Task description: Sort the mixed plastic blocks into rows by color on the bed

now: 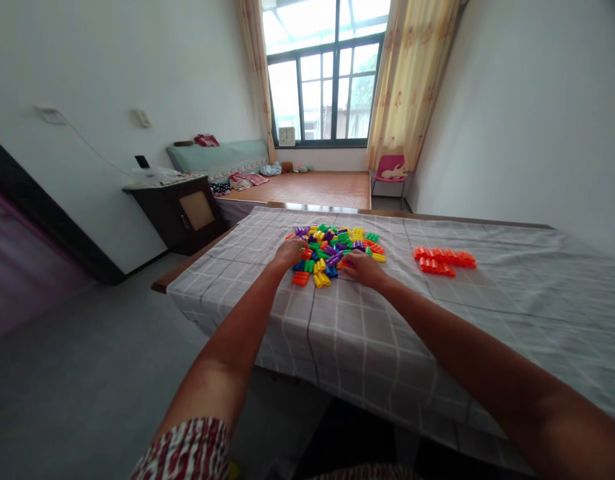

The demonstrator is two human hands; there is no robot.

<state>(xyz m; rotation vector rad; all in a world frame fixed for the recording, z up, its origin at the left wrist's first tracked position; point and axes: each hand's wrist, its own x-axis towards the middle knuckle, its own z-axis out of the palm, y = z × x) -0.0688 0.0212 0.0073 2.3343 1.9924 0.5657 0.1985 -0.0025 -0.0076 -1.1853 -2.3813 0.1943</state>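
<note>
A pile of small plastic pieces (320,265) in yellow, green, purple, blue and orange lies on the cloth-covered table (267,303). My left hand (289,253) rests at the pile's left edge, its fingertips among the pieces; whether it grips one is hidden. At the right front edge of the pile, my right hand (363,268) has its fingers bent together by an orange piece, and what it holds is too small to make out. Farther right, a separate group of orange pieces (443,260) lies side by side in two rows.
Behind the table stands a low bed (327,187) under the window. A dark cabinet (175,215) is at the left, and a pink chair (390,167) with a soft toy stands beyond the table's far edge.
</note>
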